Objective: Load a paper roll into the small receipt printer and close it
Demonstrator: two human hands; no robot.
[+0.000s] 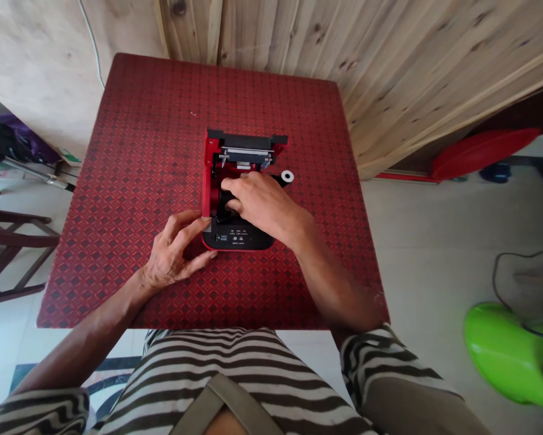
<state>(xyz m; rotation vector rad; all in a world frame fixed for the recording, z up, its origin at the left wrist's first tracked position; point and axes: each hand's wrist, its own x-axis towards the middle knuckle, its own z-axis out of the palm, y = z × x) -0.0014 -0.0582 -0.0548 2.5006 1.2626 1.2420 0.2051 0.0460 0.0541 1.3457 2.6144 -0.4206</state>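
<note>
A red and black printer-like device (238, 237) with its lid raised stands on the red patterned table (139, 139). My left hand (174, 251) rests at the device's front left corner, thumb and fingers apart on either side of it, holding its edge. Over the open compartment is my right hand (262, 202), its fingers bent down inside; what they touch there is dark and partly hidden by the hand. A small roll with a white face and dark core (287, 176) lies just right of the device, beyond my right hand.
Wooden planks (298, 36) stand behind the table. A dark wooden chair (15, 248) is on the left. On the floor at right are a bright green plastic object (507, 356) and a dark cable. A red object (484, 151) lies farther back.
</note>
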